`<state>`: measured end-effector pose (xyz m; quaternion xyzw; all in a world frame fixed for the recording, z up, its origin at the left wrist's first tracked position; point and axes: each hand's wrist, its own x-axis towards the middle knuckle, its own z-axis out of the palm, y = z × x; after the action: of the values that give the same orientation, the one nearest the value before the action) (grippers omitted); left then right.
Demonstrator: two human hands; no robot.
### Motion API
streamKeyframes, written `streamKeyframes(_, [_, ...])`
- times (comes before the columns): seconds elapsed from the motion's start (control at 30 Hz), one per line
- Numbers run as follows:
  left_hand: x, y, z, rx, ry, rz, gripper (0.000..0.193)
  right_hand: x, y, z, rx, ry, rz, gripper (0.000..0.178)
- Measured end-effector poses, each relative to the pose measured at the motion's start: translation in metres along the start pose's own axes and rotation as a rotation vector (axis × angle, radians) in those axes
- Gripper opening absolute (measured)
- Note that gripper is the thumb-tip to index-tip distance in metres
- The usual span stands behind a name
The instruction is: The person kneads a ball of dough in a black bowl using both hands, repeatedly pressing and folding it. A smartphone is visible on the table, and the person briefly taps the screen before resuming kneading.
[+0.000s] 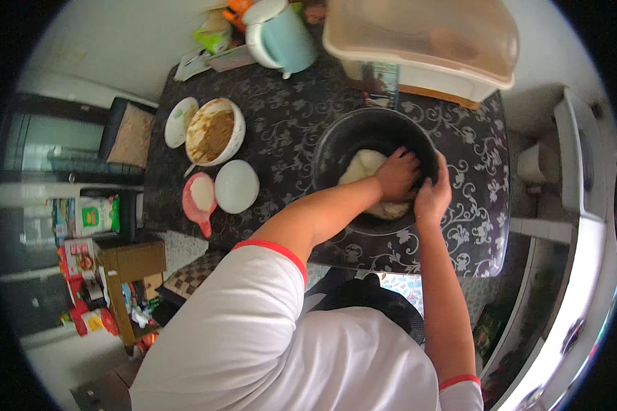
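A wide black basin (330, 140) stands on the dark patterned table, with a lump of pale dough (365, 164) in it. My left hand (398, 178) reaches inside and presses into the dough with curled fingers; it covers part of the lump. On the basin's right side, my right hand (433, 198) grips the rim, with the thumb inside and the fingers against the outer wall.
Left of the basin are a bowl of brown filling (216, 133), a plate (178, 123), a white bowl (237, 187) and a pink scoop with white powder (202, 193). A light-blue kettle (286, 41) and a lidded storage box (421, 41) line the back.
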<state>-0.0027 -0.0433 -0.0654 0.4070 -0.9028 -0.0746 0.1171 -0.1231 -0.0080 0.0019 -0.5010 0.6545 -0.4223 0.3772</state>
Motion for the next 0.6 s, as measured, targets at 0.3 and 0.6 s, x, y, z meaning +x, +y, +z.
streamKeyframes(0.3, [-0.011,-0.011,-0.043,-0.388,-0.274,-1.226,0.102,-0.078,0.025,0.02,0.114,0.269,0.053,0.067])
streamKeyframes(0.6, [-0.015,-0.007,-0.009,-0.249,-0.358,-0.811,0.074,-0.031,0.028,-0.023,-0.035,-0.028,-0.196,0.05])
